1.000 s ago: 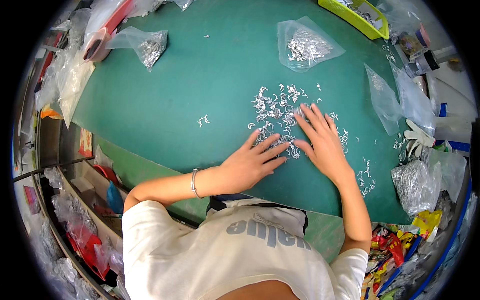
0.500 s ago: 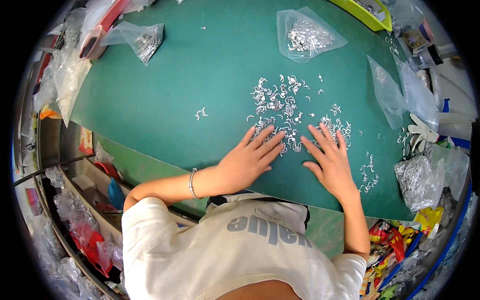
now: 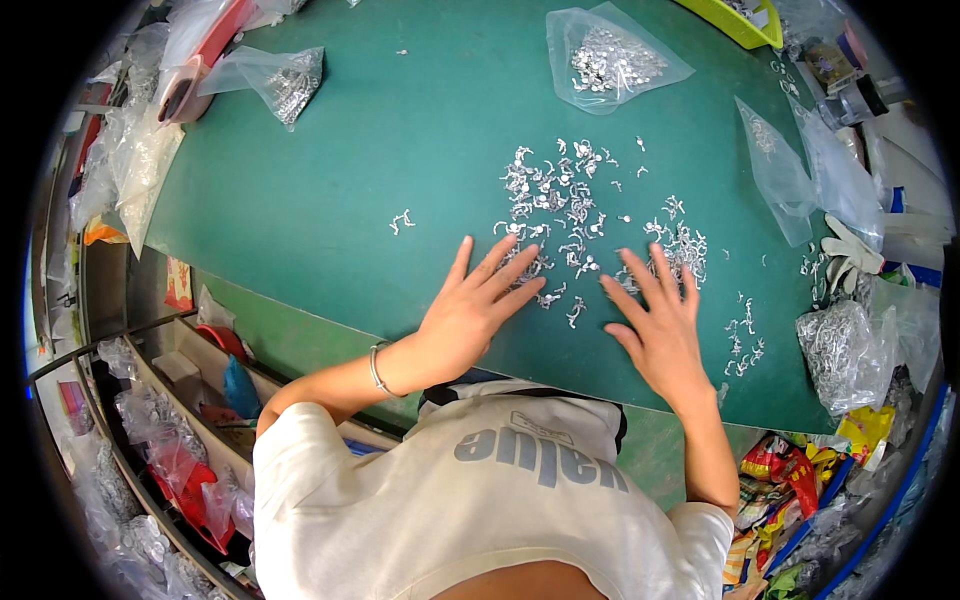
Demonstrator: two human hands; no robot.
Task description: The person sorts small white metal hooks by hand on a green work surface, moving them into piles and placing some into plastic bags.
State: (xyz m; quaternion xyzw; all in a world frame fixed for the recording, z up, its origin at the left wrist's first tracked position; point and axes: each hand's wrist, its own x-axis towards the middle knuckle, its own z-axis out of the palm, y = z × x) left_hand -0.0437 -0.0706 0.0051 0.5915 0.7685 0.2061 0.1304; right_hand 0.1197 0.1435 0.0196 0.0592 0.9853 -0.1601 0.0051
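Small silvery metal pieces (image 3: 575, 200), some curved and some with round heads, lie loosely spread on the green tabletop (image 3: 300, 190). My left hand (image 3: 475, 305) lies with its fingers spread at the pile's near left edge, fingertips over a few pieces. On the right, my right hand (image 3: 655, 310) is spread too, its fingertips touching a denser cluster of pieces (image 3: 682, 250). Neither hand holds anything. What lies beneath the fingertips is partly hidden. A thin metal bracelet (image 3: 378, 370) circles my left wrist.
Clear bags of metal parts (image 3: 615, 65) stand at the back, with another bag (image 3: 290, 85) at far left. A yellow-green basket (image 3: 735, 25) sits at far right. Along the right edge lie a white glove (image 3: 848, 250) and a filled bag (image 3: 840, 350). Stray pieces (image 3: 743, 345) lie near my right hand.
My left hand has shifted left, its fingers spreading wider, and pieces it covered now show. My right hand has barely moved. The whole view has shifted slightly.
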